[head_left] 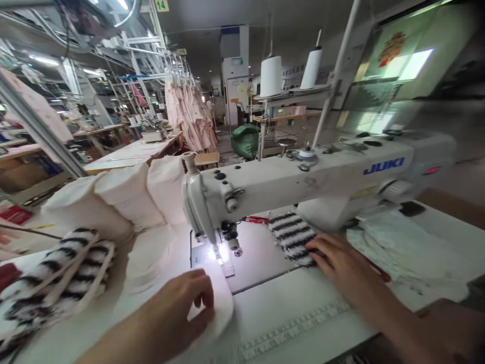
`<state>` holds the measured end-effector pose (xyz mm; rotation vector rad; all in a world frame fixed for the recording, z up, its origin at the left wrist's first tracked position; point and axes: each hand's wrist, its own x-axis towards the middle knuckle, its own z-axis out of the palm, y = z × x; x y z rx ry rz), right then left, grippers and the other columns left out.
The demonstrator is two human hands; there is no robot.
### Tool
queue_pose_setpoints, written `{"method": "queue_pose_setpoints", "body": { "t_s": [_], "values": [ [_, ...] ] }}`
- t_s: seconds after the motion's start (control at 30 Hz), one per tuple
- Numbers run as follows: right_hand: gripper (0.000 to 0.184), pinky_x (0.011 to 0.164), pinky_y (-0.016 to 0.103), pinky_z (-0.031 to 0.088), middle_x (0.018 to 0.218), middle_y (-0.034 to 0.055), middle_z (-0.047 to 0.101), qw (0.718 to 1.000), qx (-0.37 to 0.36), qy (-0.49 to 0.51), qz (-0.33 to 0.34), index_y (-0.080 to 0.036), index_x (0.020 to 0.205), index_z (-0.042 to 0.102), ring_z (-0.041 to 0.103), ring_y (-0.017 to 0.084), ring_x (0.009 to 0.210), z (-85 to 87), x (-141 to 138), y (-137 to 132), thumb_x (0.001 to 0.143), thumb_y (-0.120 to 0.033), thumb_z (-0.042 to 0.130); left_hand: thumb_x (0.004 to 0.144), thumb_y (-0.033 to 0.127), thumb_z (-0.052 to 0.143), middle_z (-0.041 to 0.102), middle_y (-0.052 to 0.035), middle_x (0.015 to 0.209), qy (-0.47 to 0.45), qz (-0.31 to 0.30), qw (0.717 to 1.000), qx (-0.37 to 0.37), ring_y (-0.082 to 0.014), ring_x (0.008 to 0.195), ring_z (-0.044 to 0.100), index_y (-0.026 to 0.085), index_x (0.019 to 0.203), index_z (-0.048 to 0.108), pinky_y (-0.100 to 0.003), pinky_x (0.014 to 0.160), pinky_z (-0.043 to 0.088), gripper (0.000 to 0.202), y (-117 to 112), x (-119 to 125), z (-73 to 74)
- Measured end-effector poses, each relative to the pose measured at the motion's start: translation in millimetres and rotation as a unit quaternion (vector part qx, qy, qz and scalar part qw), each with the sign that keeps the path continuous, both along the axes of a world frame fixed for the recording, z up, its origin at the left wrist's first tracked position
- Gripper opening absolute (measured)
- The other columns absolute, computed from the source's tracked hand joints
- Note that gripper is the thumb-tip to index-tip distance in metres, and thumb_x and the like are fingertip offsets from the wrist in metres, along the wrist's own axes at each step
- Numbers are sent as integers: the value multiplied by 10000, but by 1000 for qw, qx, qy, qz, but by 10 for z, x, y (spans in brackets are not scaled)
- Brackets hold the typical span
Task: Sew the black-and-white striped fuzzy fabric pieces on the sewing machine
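A white fabric piece [223, 303] with a rounded edge lies below the lit needle area of a JUKI sewing machine [265, 182]. My left hand [185, 301] rests over this piece, its fingers curled and the thumb close to the index finger at the fabric. To the right, beneath the machine arm, lies a fuzzy black-and-white striped fabric piece [291, 236]. The fingertips and thumb of my right hand [335, 258] close on its right edge. The presser foot [220, 255] is partly lost in the lamp's glare.
Stacked white fabric pieces [125, 197] stand left of the machine head. More striped pieces [56, 278] lie at far left. Pale fabric [409, 247] covers the right side. A ruler strip [291, 331] runs along the front. Red-handled snips [256, 220] lie behind the needle.
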<state>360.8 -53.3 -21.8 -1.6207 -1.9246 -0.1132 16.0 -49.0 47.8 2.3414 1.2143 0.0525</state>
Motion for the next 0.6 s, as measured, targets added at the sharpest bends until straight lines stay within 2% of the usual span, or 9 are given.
{"method": "queue_pose_setpoints", "body": {
  "t_s": [0.1,0.2,0.23,0.27,0.33,0.37,0.4,0.47,0.6],
  "values": [
    [156,721,325,472,794,25,608,1000,14,11,4,-232,771,578,582,191,787,55,-58,95,866,-227,454,769,176,547,612,-48,878,-30,-21,998,-47,-166,775,569,180,776,612,-268,679,449,66,-59,253,-137],
    [110,706,299,457,842,32,598,998,49,34,-11,-213,838,562,574,176,788,244,-133,82,876,-209,458,818,276,575,630,-60,859,-175,19,969,-171,-166,773,584,166,841,649,-283,710,466,134,-57,482,-93],
    [101,714,292,452,862,34,594,997,59,39,-12,-210,852,557,571,172,798,320,-171,52,880,-205,461,833,337,582,644,-74,873,-247,42,932,-261,-169,785,602,153,893,655,-294,735,478,207,-57,567,-78],
    [96,730,287,445,879,35,589,997,69,41,-7,-210,860,554,566,169,818,389,-217,11,884,-203,462,835,400,589,659,-97,902,-316,64,874,-364,-179,808,624,132,941,656,-308,764,489,296,-58,658,-73],
    [102,781,298,426,911,42,582,996,88,28,11,-206,875,551,551,175,874,480,-321,-81,896,-196,452,813,476,610,670,-148,966,-417,106,732,-528,-199,856,657,83,1015,647,-320,810,499,443,-65,845,-101],
    [112,800,317,414,912,45,579,996,87,13,18,-203,871,551,542,184,890,491,-370,-121,899,-189,443,803,471,627,673,-159,969,-444,126,683,-566,-198,852,668,68,1017,646,-313,813,502,456,-69,935,-130],
    [129,802,336,407,887,45,576,997,78,-3,24,-202,845,551,535,194,888,477,-409,-149,898,-179,435,791,438,651,678,-154,936,-459,145,658,-579,-186,820,675,63,993,650,-295,795,506,427,-71,1016,-163],
    [165,761,343,414,808,32,570,998,39,-26,30,-207,772,546,537,196,834,391,-442,-162,879,-150,435,754,332,701,679,-109,820,-469,173,661,-560,-144,702,665,73,917,650,-247,706,510,310,-68,1141,-223],
    [144,642,254,457,729,-23,582,1000,2,-4,21,-225,746,546,570,132,706,214,-321,-115,816,-112,491,711,233,688,634,-40,665,-476,178,714,-482,-90,537,591,91,805,618,-184,535,452,184,-27,1255,-266]
  ]
}}
